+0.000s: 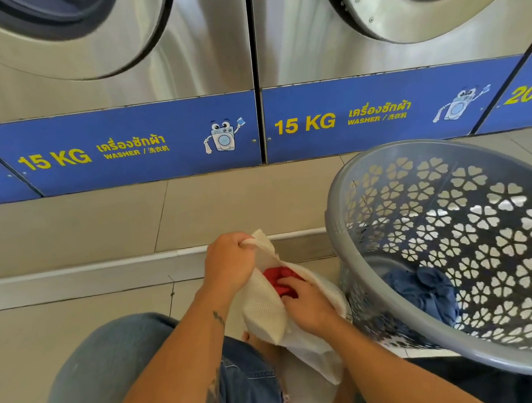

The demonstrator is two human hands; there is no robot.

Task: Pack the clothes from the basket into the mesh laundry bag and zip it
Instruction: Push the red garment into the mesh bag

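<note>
Two hands (231, 260), one mesh bag (263, 311), one basket (443, 151), two washers (108, 86).

We're down on the tiled floor (71, 233) of a coin laundry, facing a row of steel front-loading washers (106, 55) with blue kick panels (135, 147) marked "15 KG WASHER".

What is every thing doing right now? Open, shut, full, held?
White mesh laundry bag: open, unzipped, held up.
Red garment: partly inside the bag.
Blue clothes: in the basket.
Grey plastic laundry basket: tilted, nearly empty.
Left hand: gripping the bag's edge.
Right hand: pushing the red garment.
</note>
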